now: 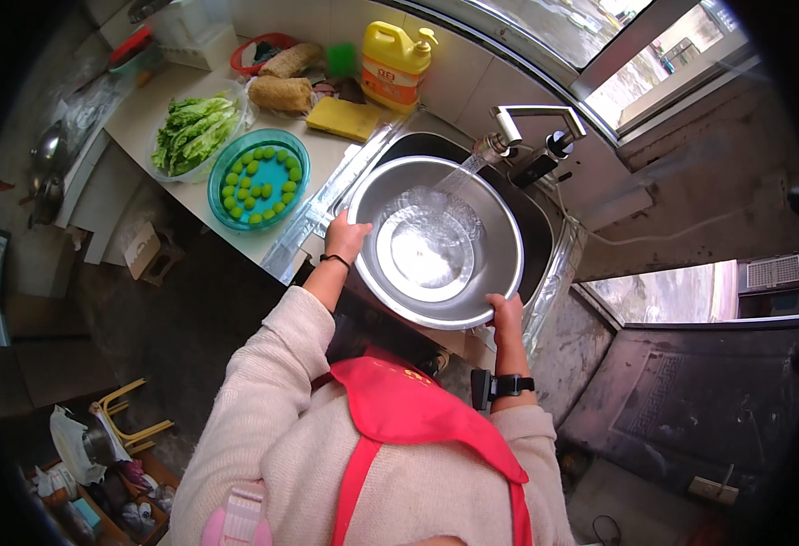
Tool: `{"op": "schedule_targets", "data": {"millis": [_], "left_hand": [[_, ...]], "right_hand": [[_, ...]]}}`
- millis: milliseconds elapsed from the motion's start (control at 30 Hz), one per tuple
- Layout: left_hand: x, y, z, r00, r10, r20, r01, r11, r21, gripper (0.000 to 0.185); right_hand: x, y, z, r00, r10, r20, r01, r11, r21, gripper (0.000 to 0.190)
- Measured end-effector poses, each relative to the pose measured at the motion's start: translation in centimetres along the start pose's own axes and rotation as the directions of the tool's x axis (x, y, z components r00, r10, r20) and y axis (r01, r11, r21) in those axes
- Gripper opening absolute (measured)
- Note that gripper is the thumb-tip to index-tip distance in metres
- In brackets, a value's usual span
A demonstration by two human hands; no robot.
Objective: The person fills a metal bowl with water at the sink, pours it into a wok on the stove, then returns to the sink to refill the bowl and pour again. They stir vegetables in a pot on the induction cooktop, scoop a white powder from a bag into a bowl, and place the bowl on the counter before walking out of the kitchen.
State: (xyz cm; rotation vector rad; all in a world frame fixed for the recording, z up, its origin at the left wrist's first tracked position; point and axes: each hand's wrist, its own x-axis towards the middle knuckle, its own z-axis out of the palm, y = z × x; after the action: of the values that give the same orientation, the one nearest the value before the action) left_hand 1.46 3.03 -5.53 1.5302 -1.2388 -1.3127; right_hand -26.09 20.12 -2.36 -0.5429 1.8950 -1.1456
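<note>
A large stainless steel basin (375,273) rests over the sink (542,235), tilted slightly, with water pooled at its bottom. Water runs into it from the faucet (508,126). My left hand (347,237) grips the basin's left rim, thumb on the inside. At the lower right rim, my right hand (506,312) holds on the same way. Left of the sink stands a teal plastic basin (215,198) of small round green fruits (266,189), and beside it a clear bowl (241,123) of leafy lettuce (191,133). The fingers under the rim are hidden.
Behind the sink's left corner are a yellow sponge (343,119), a yellow pump jug of detergent (392,65), loofah pieces (280,93) and a red basket (239,56). A black bottle (532,167) stands by the faucet. A white cable (638,241) runs along the right wall.
</note>
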Motion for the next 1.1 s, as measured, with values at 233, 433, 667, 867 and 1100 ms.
{"op": "schedule_targets", "data": {"millis": [233, 433, 667, 867, 1100], "left_hand": [[0.1, -0.3, 0.1, 1.000, -0.022, 0.022, 0.023, 0.996, -0.083, 0.032], [-0.3, 0.5, 0.0, 1.000, -0.024, 0.014, 0.024, 0.998, -0.051, 0.034], [-0.3, 0.6, 0.0, 1.000, -0.019, 0.008, 0.019, 0.998, -0.063, 0.034], [-0.4, 0.9, 0.0, 0.999, -0.040, 0.006, 0.040, 0.998, -0.038, 0.032], [-0.1, 1.0, 0.1, 1.000, -0.029, 0.011, 0.030, 0.998, -0.049, 0.034]], "right_hand": [[-0.3, -0.4, 0.2, 1.000, 0.026, -0.016, -0.026, 1.000, 0.007, 0.029], [-0.3, -0.4, 0.1, 0.999, 0.045, -0.001, -0.045, 0.999, 0.016, 0.030], [-0.2, -0.2, 0.1, 0.999, 0.036, -0.015, -0.035, 0.999, 0.023, 0.031], [-0.2, -0.3, 0.0, 0.999, 0.047, -0.009, -0.047, 0.998, 0.034, 0.031], [0.1, 0.0, 0.0, 0.999, 0.040, -0.012, -0.040, 0.999, 0.022, 0.032]]}}
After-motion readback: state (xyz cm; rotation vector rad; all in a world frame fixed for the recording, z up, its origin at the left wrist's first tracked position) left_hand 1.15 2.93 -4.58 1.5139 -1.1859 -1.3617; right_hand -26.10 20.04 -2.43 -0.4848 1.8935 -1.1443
